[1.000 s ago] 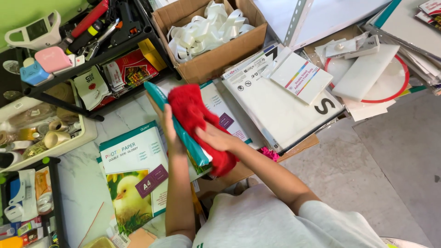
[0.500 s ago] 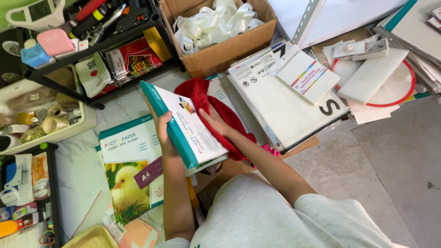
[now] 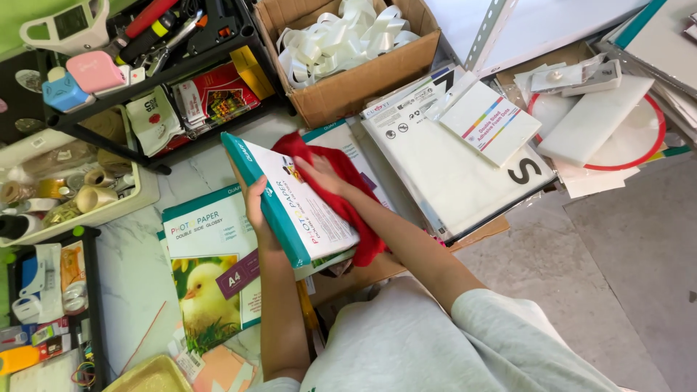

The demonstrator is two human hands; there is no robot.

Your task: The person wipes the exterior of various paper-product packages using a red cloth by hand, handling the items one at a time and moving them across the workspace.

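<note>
Around the teal spine of a ream of photo paper (image 3: 298, 207) the left hand (image 3: 255, 210) is clamped, thumb side hidden under the pack, holding it tilted up off the floor with its white printed face turned toward the right. Against that face the right hand (image 3: 324, 176) lies flat with fingers together, pressing a red cloth (image 3: 341, 196) onto the upper part of the pack; the cloth drapes down past the pack's right edge to its lower corner. Just left of the held pack, flat on the pale marble floor (image 3: 131, 268), lies a second photo paper pack (image 3: 207, 272) with a yellow chick printed on it. Beyond the right hand sits a large white sheet pack (image 3: 450, 174) with a smaller white packet with coloured stripes (image 3: 490, 120) on top of it. Farther up stands a cardboard box (image 3: 348, 80) filled with white ribbon (image 3: 341, 33). Up and to the left of the grip, a black rack (image 3: 145, 76) carries tools and packets, and a white tray (image 3: 80, 207) of tape rolls sits left of it. Below both hands the person's grey shirt (image 3: 428, 348) fills the near edge
</note>
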